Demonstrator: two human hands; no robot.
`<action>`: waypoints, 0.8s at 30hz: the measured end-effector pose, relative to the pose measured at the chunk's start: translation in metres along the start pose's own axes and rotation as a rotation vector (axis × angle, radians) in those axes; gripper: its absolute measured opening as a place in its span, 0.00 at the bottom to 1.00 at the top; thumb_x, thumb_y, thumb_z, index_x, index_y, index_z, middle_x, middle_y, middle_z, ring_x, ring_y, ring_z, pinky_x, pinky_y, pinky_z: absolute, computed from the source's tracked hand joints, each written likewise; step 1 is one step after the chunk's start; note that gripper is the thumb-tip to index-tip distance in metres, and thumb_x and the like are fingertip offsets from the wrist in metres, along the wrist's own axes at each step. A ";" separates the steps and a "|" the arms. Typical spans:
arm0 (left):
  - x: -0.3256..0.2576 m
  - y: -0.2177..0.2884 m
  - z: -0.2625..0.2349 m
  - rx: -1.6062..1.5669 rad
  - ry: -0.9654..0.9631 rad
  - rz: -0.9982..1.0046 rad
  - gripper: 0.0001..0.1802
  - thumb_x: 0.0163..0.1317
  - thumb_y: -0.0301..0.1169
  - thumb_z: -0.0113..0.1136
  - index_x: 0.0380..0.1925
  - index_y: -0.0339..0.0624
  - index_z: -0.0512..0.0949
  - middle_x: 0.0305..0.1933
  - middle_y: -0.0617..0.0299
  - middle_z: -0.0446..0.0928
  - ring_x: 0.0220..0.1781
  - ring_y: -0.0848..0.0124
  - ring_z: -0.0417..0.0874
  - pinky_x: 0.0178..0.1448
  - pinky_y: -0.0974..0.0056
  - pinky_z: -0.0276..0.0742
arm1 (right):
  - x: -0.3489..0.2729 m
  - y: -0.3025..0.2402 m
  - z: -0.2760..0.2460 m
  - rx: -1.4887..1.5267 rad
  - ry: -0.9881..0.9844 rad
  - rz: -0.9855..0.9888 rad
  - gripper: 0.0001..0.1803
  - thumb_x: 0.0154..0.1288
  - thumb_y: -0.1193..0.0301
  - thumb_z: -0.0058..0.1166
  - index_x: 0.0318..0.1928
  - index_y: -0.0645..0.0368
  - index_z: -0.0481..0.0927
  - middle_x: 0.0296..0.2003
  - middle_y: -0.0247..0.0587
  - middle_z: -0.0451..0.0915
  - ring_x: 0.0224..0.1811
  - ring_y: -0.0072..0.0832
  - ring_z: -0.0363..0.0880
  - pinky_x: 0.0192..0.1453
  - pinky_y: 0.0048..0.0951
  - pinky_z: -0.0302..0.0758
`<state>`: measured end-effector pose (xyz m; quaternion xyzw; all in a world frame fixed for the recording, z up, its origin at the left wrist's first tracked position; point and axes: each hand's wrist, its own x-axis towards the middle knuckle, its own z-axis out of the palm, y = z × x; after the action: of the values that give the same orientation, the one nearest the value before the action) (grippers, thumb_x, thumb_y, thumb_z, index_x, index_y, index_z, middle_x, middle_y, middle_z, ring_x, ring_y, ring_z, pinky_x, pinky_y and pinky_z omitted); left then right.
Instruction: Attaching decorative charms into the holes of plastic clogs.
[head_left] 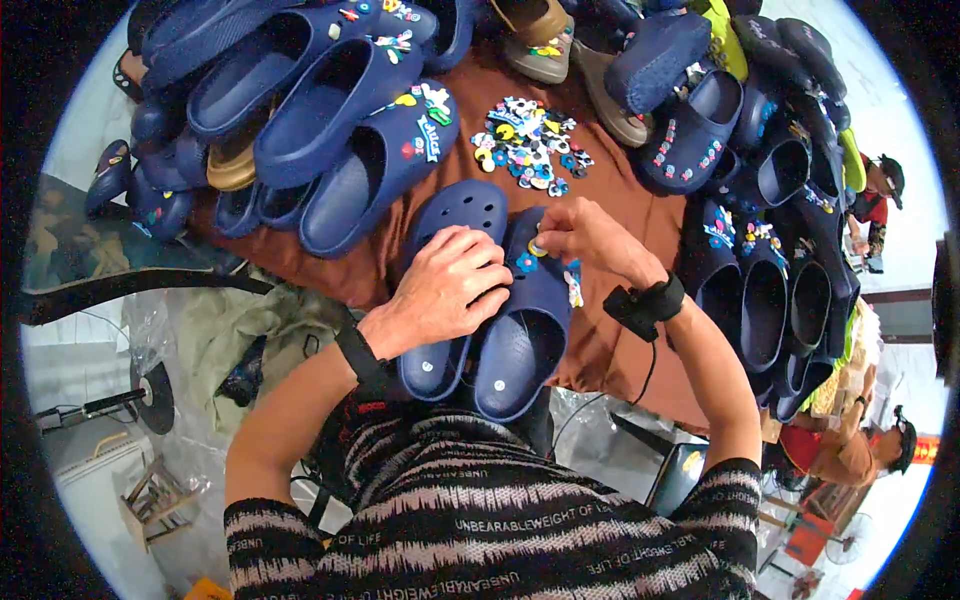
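Observation:
Two navy clogs lie side by side in front of me, toes away: a left clog [455, 207] with round holes and a right clog [522, 348] with small charms on its upper. My left hand [445, 285] rests across the left clog, fingers curled over its inner side toward the gap between the pair. With thumb and forefinger my right hand [590, 240] pinches a small yellow shoe charm [538, 246] against the top of the right clog. Beside the pinch sits a blue flower charm [526, 262]; the charm's back is hidden. Just beyond lies a pile of colourful charms [525, 140].
A brown cloth [620, 215] covers the table. Decorated navy clogs [385, 165] are heaped at the left, with more clogs [690, 150] piled at the right. A cable runs from my right wrist strap [645, 305]. Other people [840, 450] are at the far right.

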<state>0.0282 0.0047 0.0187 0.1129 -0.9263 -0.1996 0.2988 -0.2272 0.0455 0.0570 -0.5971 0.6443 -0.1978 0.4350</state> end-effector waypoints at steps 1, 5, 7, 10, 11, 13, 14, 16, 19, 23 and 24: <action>0.000 0.000 0.001 -0.005 0.001 0.002 0.08 0.57 0.35 0.67 0.35 0.45 0.84 0.43 0.59 0.81 0.56 0.57 0.80 0.66 0.48 0.72 | 0.001 -0.001 -0.002 -0.081 -0.031 0.005 0.12 0.65 0.66 0.66 0.35 0.64 0.84 0.27 0.43 0.84 0.28 0.30 0.84 0.34 0.35 0.79; 0.000 0.000 -0.001 0.002 -0.008 0.000 0.09 0.57 0.35 0.67 0.35 0.45 0.84 0.44 0.59 0.81 0.56 0.56 0.80 0.65 0.48 0.72 | 0.003 -0.005 0.001 -0.307 -0.023 -0.036 0.14 0.63 0.61 0.66 0.37 0.60 0.86 0.31 0.47 0.87 0.33 0.40 0.87 0.40 0.42 0.81; -0.001 -0.001 -0.001 -0.003 -0.014 -0.004 0.09 0.57 0.35 0.67 0.35 0.45 0.84 0.44 0.59 0.81 0.56 0.56 0.80 0.65 0.48 0.73 | -0.001 -0.011 0.004 -0.546 0.108 -0.071 0.18 0.62 0.55 0.66 0.39 0.57 0.87 0.35 0.49 0.88 0.39 0.47 0.87 0.44 0.47 0.81; -0.001 -0.001 -0.001 0.000 -0.012 -0.004 0.09 0.57 0.35 0.67 0.36 0.45 0.84 0.44 0.58 0.81 0.56 0.56 0.80 0.66 0.47 0.72 | 0.000 -0.012 0.005 -0.593 0.086 0.009 0.20 0.62 0.52 0.66 0.40 0.57 0.87 0.37 0.48 0.88 0.43 0.49 0.87 0.46 0.49 0.82; -0.001 -0.001 -0.001 -0.002 -0.013 -0.003 0.09 0.57 0.35 0.67 0.36 0.45 0.84 0.44 0.58 0.81 0.56 0.56 0.80 0.66 0.47 0.72 | 0.001 -0.013 0.004 -0.592 0.087 0.012 0.20 0.62 0.52 0.66 0.40 0.57 0.87 0.37 0.48 0.88 0.43 0.49 0.87 0.46 0.49 0.82; 0.000 0.000 -0.001 -0.015 -0.015 -0.016 0.10 0.57 0.35 0.67 0.37 0.45 0.84 0.45 0.58 0.81 0.56 0.56 0.80 0.66 0.47 0.72 | 0.002 -0.016 0.002 -0.605 0.029 0.088 0.22 0.63 0.50 0.64 0.40 0.57 0.87 0.34 0.47 0.88 0.37 0.44 0.88 0.43 0.46 0.83; 0.001 0.000 -0.001 -0.015 -0.017 -0.017 0.10 0.57 0.35 0.67 0.37 0.45 0.84 0.45 0.58 0.81 0.56 0.56 0.80 0.66 0.47 0.72 | 0.003 -0.020 0.000 -0.603 0.028 0.088 0.22 0.63 0.50 0.64 0.40 0.57 0.87 0.34 0.47 0.88 0.37 0.44 0.88 0.43 0.46 0.83; 0.000 0.001 -0.001 -0.015 0.000 -0.043 0.11 0.57 0.35 0.67 0.39 0.45 0.85 0.45 0.59 0.81 0.56 0.56 0.80 0.67 0.47 0.72 | 0.006 -0.029 -0.004 -0.484 -0.106 0.210 0.22 0.66 0.51 0.62 0.36 0.60 0.87 0.27 0.45 0.85 0.26 0.35 0.87 0.34 0.36 0.81; 0.003 0.003 -0.002 -0.014 -0.038 -0.041 0.12 0.56 0.35 0.67 0.40 0.45 0.85 0.45 0.59 0.81 0.56 0.57 0.80 0.67 0.47 0.72 | 0.018 -0.032 -0.012 -0.538 -0.247 0.283 0.24 0.66 0.49 0.61 0.36 0.61 0.87 0.26 0.43 0.85 0.26 0.33 0.87 0.33 0.33 0.82; 0.001 0.001 -0.001 -0.017 -0.034 -0.037 0.12 0.56 0.35 0.67 0.40 0.45 0.85 0.45 0.59 0.81 0.56 0.57 0.80 0.68 0.46 0.71 | 0.022 -0.042 -0.011 -0.545 -0.281 0.300 0.26 0.64 0.48 0.62 0.35 0.62 0.87 0.26 0.45 0.85 0.26 0.34 0.87 0.33 0.35 0.82; 0.002 0.002 -0.002 -0.017 -0.043 -0.035 0.12 0.56 0.35 0.67 0.40 0.45 0.85 0.45 0.59 0.81 0.56 0.57 0.80 0.68 0.46 0.71 | 0.025 -0.032 -0.007 -0.724 -0.239 0.152 0.26 0.64 0.49 0.62 0.34 0.63 0.86 0.26 0.46 0.84 0.27 0.35 0.88 0.33 0.36 0.81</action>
<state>0.0271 0.0049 0.0217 0.1223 -0.9287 -0.2151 0.2763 -0.2115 0.0132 0.0780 -0.6815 0.6596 0.1461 0.2813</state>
